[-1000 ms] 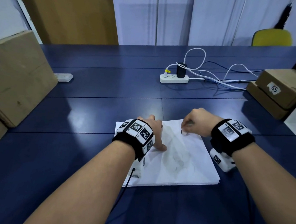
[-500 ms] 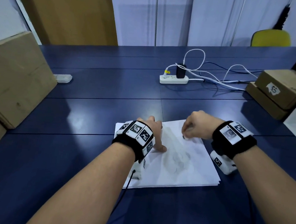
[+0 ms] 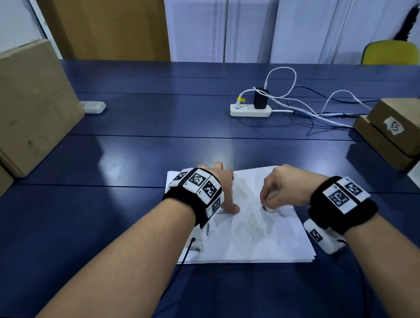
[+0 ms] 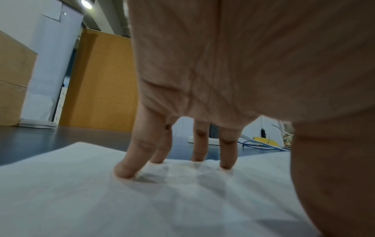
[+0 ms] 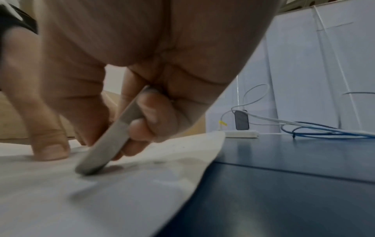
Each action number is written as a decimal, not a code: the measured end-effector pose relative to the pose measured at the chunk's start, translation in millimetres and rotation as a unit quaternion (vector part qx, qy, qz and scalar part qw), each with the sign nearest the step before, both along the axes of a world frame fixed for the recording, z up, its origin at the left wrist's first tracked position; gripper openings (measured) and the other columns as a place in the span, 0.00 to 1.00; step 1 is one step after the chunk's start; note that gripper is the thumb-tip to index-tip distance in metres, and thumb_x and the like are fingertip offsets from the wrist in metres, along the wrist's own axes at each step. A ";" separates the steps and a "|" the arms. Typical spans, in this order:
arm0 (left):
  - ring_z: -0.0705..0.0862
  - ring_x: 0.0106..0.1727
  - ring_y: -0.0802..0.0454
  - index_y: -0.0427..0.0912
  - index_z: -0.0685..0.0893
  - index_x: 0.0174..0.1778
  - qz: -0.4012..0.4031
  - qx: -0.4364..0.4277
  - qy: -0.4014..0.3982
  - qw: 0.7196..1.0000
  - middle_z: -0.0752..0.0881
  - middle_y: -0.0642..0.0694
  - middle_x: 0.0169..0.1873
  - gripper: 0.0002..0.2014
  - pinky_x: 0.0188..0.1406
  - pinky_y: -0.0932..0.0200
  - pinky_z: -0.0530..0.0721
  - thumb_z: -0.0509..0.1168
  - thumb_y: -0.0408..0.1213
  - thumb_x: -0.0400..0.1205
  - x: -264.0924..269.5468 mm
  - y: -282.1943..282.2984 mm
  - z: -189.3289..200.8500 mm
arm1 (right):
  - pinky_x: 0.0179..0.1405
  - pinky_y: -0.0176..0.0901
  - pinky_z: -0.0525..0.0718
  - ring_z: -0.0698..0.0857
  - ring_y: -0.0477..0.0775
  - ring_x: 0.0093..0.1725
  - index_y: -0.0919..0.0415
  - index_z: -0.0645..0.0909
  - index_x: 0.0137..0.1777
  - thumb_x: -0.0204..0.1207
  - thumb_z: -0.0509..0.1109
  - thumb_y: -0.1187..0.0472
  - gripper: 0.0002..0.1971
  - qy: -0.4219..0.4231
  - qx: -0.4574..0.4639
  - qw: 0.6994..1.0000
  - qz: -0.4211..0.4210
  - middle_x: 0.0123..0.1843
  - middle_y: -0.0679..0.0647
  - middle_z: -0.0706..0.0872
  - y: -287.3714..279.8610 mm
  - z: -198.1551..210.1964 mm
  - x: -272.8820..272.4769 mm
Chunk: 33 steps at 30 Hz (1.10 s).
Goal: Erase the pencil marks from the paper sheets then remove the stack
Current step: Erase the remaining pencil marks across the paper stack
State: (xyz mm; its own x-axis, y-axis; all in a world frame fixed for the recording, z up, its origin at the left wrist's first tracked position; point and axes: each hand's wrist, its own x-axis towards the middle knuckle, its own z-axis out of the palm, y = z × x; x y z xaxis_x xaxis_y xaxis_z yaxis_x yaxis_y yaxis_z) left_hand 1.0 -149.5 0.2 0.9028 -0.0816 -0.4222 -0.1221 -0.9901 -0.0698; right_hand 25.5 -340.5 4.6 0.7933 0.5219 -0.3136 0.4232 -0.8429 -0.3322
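A stack of white paper sheets [image 3: 259,243] lies on the blue table, with faint pencil marks [image 3: 254,228] on the top sheet. My left hand [image 3: 220,185] presses down on the stack's left part with straight, spread fingers [image 4: 125,170]. My right hand [image 3: 281,191] pinches a flat grey-white eraser [image 5: 105,147] between thumb and fingers. The eraser's tip [image 3: 267,209] touches the paper near the stack's far right part. The paper [image 5: 61,200] fills the lower left of the right wrist view.
A white power strip [image 3: 250,110] with a black charger and loose cables [image 3: 311,109] lies beyond the paper. Cardboard boxes stand at the left [image 3: 22,99] and right [image 3: 401,131]. A small white device [image 3: 93,107] lies by the left box. A yellow chair [image 3: 391,53] stands behind the table.
My right hand has slid the eraser toward me and slightly left across the paper. The left hand has stayed pressed on the stack.
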 end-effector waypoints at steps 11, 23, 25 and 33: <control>0.72 0.69 0.32 0.51 0.68 0.79 -0.004 -0.002 0.003 1.000 0.70 0.47 0.71 0.44 0.60 0.41 0.78 0.73 0.67 0.70 2.0 0.4 -1.7 | 0.51 0.39 0.83 0.88 0.52 0.52 0.52 0.93 0.46 0.70 0.75 0.58 0.07 -0.105 0.005 0.993 -0.054 0.47 0.48 0.92 -0.1 -4.7 27.2; 0.73 0.68 0.32 0.51 0.68 0.78 -0.009 0.004 -0.005 1.000 0.71 0.47 0.70 0.44 0.59 0.41 0.78 0.73 0.67 0.69 2.1 0.8 -2.2 | 0.49 0.41 0.84 0.87 0.51 0.47 0.51 0.92 0.47 0.72 0.76 0.56 0.06 -0.105 0.024 0.992 -0.062 0.43 0.47 0.91 -0.7 -8.6 38.4; 0.73 0.69 0.32 0.51 0.67 0.79 -0.007 0.002 -0.004 1.000 0.71 0.47 0.70 0.45 0.59 0.41 0.78 0.73 0.67 0.69 1.9 0.2 -2.8 | 0.47 0.38 0.82 0.86 0.45 0.45 0.51 0.93 0.45 0.69 0.77 0.58 0.06 -0.079 0.027 0.996 -0.013 0.42 0.43 0.88 0.5 -5.1 22.1; 0.72 0.70 0.32 0.50 0.67 0.80 -0.006 0.006 0.002 1.000 0.70 0.47 0.72 0.45 0.61 0.41 0.77 0.72 0.67 0.71 0.9 0.2 -1.5 | 0.30 0.43 0.90 0.88 0.50 0.25 0.57 0.91 0.42 0.71 0.74 0.64 0.05 -0.090 0.075 0.992 -0.052 0.32 0.49 0.90 0.7 -3.4 21.6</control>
